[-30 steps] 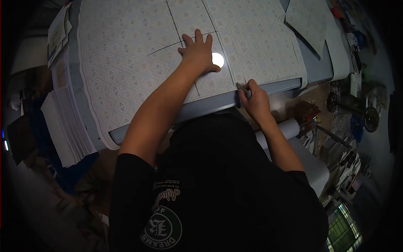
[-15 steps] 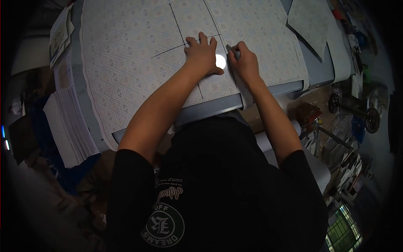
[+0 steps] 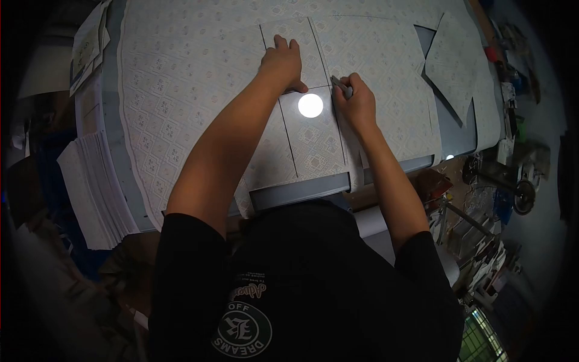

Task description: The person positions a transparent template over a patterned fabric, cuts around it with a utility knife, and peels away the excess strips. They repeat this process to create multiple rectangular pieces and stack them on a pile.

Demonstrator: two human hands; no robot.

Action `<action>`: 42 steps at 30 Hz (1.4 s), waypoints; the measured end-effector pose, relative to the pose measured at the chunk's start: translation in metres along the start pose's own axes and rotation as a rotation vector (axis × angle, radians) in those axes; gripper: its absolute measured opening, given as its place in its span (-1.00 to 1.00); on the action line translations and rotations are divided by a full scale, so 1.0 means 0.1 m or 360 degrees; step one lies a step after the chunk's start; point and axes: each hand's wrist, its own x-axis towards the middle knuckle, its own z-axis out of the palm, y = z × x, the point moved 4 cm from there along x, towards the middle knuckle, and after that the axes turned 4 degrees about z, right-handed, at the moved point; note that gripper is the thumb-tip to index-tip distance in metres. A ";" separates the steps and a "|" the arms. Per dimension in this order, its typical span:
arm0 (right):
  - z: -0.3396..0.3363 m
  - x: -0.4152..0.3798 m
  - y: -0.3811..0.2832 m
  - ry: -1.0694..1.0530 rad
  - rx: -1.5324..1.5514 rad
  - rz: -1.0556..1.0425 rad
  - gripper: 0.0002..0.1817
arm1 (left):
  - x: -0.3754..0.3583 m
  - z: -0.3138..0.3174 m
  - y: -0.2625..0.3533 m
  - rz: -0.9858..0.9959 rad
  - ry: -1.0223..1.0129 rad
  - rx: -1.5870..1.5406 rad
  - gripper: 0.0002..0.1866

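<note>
Left hand (image 3: 283, 63) flat on patterned fabric (image 3: 181, 78); right hand (image 3: 356, 102) clamps cutter (image 3: 339, 86).

Dim fisheye view, dark warped edges, one bright glare spot (image 3: 310, 105) centrally.

1. A stack of white sheets (image 3: 90, 181) lies at the left edge of the grey surface (image 3: 298, 192)
2. A cut piece of patterned material (image 3: 455, 66) lies at the far right
3. Cluttered metal tools and parts (image 3: 506, 175) stand off to the right, below the surface
</note>
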 end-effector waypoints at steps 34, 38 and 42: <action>0.18 2.74 -0.32 -0.1210 -0.0090 -0.1080 -0.90 | -0.01 -0.05 -0.53 -0.0504 0.0061 -0.0390 0.24; 0.34 2.80 -0.44 -0.1350 -0.0176 -0.1115 -0.88 | -0.02 -0.04 -0.54 -0.0481 0.0072 -0.0397 0.22; 0.86 2.70 -0.92 -0.1389 -0.0091 -0.1326 -0.84 | -0.01 -0.07 -0.52 -0.0476 0.0108 -0.0314 0.24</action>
